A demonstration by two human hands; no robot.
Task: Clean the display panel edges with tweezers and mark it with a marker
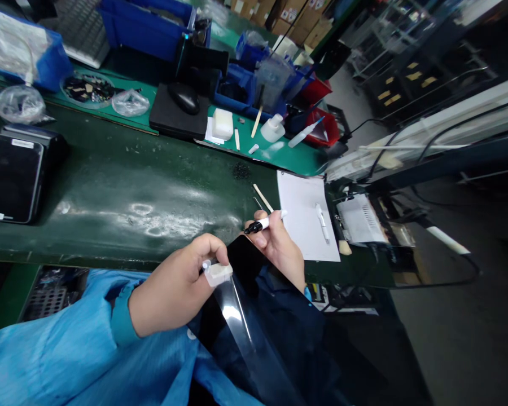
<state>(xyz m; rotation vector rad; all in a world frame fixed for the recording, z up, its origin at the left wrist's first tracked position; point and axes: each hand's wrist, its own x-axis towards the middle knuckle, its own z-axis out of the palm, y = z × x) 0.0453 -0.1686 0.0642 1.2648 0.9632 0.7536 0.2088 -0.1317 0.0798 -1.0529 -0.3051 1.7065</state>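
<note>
From the head view, the left hand (175,287) has a closed grip on a white block (218,274), which sits at the edge of a black panel (254,332) with a glossy clear strip running down it. The panel lies tilted across the person's blue sleeve (68,338), its top corner just beside the right hand (279,248). That hand's grip is closed on a black-and-white marker (262,223). Beyond it, on the green worktop (110,197), lie a paper sheet (302,217) with a white pen (322,223) on it and a wooden stick (263,198). Farther off stand a plastic bottle (273,128) and blue bins (146,28).
</note>
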